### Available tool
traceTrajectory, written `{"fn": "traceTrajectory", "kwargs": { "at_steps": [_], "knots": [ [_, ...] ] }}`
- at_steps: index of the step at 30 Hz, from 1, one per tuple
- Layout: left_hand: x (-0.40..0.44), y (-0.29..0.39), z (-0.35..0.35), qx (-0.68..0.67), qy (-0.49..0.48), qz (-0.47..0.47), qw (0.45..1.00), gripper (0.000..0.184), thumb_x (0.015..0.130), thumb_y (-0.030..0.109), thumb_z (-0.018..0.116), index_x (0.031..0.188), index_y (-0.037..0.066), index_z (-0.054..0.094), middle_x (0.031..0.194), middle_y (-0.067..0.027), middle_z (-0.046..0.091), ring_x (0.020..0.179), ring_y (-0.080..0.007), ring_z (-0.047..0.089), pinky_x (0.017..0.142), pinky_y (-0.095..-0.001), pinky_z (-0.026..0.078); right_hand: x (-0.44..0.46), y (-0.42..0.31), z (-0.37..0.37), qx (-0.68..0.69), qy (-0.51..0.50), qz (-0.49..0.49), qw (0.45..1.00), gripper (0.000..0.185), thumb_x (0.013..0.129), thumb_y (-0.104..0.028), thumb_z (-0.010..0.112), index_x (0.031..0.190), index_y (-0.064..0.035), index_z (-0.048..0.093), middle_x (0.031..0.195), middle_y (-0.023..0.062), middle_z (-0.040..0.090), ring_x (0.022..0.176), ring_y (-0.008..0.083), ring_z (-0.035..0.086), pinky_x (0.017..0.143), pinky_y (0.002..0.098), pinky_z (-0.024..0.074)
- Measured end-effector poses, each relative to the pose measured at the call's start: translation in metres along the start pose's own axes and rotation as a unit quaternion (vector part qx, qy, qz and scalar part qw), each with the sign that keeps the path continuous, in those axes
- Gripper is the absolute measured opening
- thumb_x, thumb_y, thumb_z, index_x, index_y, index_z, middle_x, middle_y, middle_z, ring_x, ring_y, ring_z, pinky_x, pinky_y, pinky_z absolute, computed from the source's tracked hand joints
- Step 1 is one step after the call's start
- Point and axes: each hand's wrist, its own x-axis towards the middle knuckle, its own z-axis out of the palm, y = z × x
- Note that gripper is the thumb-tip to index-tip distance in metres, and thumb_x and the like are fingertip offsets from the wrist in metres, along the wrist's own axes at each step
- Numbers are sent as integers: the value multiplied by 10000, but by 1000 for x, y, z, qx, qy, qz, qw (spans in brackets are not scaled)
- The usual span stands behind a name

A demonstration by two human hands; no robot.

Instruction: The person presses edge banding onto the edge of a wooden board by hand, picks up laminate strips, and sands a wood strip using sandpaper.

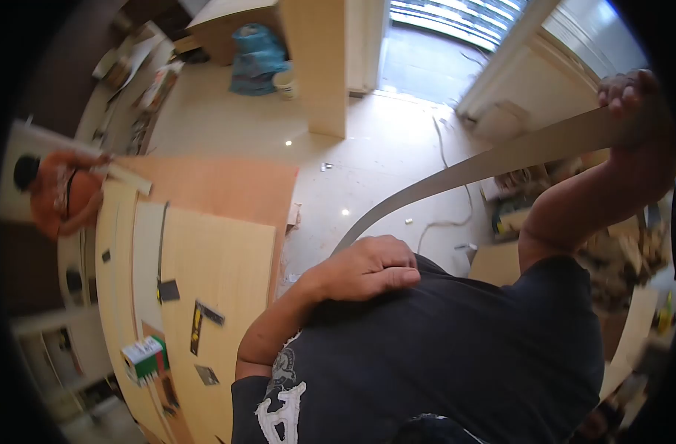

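My right hand (623,92) is raised at the far right, its fingers closed around one part of a long, flat, greyish-beige flexible strip (493,159). The strip looks like edge banding and sweeps in a curve down to the left. In front of my dark shirt, my left hand (371,268) is closed where the strip passes behind it. Its thumb points right and its fingertips are hidden. The lower end of the strip is out of sight behind my left hand and forearm.
Pale wood panels (220,259) lie at left, bearing a try square (199,325) and a green-and-white box (144,359). A co-worker in orange (64,189) stands at the far left end. A cable (464,214) crosses the floor; an upright panel (319,70) and blue bag (257,63) stand ahead.
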Motion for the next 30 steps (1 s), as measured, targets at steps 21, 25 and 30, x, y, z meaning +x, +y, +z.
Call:
{"fn": "traceTrajectory", "kwargs": {
  "at_steps": [21,25,30],
  "knots": [
    [46,-41,89,-63,-304,-13,950,326,889,320,747,927,1,690,890,-138,680,833,-258,635,745,-351,496,-179,-251,185,-254,80,77,961,692,1048,-519,379,1327,92,545,1052,317,670,863,412,690,765,560,534],
    [79,-34,97,-42,-321,-34,946,307,895,301,737,932,-1,693,892,-124,681,845,-245,632,751,-348,493,-212,-254,155,-220,95,50,970,701,1045,-523,387,1307,107,549,1065,331,668,897,419,696,778,556,548],
    [134,-26,102,-6,-330,-80,941,256,910,252,739,976,7,712,961,-90,703,937,-189,643,856,-318,497,-265,-261,102,-177,107,12,978,710,1040,-532,396,1287,114,556,1084,337,665,929,428,696,800,552,558]
  ]
}}
